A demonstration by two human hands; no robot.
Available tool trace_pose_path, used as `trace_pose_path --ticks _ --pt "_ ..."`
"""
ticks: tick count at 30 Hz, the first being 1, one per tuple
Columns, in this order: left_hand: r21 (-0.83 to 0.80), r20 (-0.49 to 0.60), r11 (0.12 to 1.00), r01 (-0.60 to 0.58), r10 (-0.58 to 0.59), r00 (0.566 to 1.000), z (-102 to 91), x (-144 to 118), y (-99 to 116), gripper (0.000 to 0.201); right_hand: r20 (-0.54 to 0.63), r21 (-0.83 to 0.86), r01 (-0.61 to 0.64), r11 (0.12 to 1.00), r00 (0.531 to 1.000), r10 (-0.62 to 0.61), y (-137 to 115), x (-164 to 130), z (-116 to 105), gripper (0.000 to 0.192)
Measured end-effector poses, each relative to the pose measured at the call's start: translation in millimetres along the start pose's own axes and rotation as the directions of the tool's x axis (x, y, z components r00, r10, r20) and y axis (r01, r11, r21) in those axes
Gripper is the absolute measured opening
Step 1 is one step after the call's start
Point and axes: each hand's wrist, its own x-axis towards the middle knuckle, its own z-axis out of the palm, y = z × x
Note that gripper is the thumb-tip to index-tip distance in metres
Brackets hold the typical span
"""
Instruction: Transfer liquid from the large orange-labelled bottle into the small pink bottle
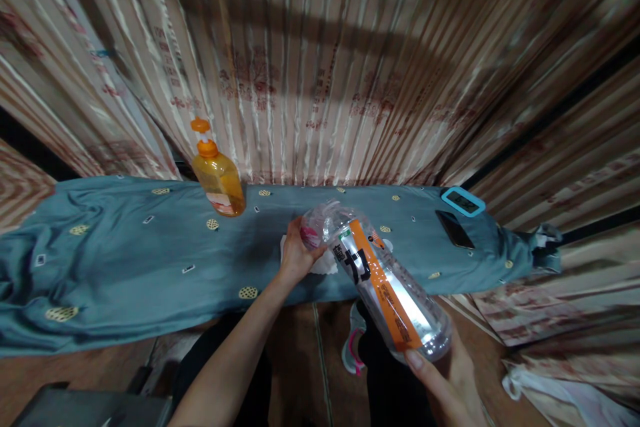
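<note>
We see a large clear plastic bottle (380, 280) held tilted above the near edge of a table draped in a teal cloth (125, 260), its neck pointing up and away toward the curtain (320, 67) and its base low and near the camera. An orange and white label with dark characters runs along its side.

The left hand (299, 252) closes around the neck end of the bottle, fingers wrapped over the pinkish cap area; whether the cap itself is gripped we cannot tell. The right hand (445, 373) cups the base from below, fingers curled against the underside and the thumb lying along the bottom rim, so the bottle rests in a firm two-handed hold.

Just beneath the left hand a crumpled white cloth (320, 260) lies on the table. To the left, well apart, an orange pump bottle (219, 177) stands upright near the curtain. To the right lie a dark phone (454, 229) and, just beyond it, a device in a light blue frame (463, 201). Below the bottle we see a shoe (353, 340) on the wooden floor (300, 340).
</note>
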Motion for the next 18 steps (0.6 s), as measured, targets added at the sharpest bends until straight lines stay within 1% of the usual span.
trace_pose_path --ticks 4,8,13,18 --pt "0.011 0.002 1.0 -0.014 0.014 1.0 0.3 -0.1 -0.8 0.091 0.002 0.01 0.007 1.0 1.0 -0.007 1.1 -0.3 0.3 0.08" --pt "0.024 -0.005 1.0 -0.007 0.007 1.0 0.8 -0.2 -0.3 0.093 -0.017 0.011 0.001 1.0 1.0 0.0 1.0 -1.3 1.9 0.087" --pt "0.013 0.006 1.0 0.006 -0.006 1.0 -0.2 -0.4 2.4 0.095 -0.011 -0.011 0.014 1.0 1.0 -0.014 -0.2 -1.2 2.1 0.082" --pt "0.015 0.012 1.0 0.003 -0.004 1.0 -2.0 -0.4 6.7 0.094 -0.023 -0.017 0.006 1.0 1.0 -0.006 -3.3 -1.8 3.4 0.083"
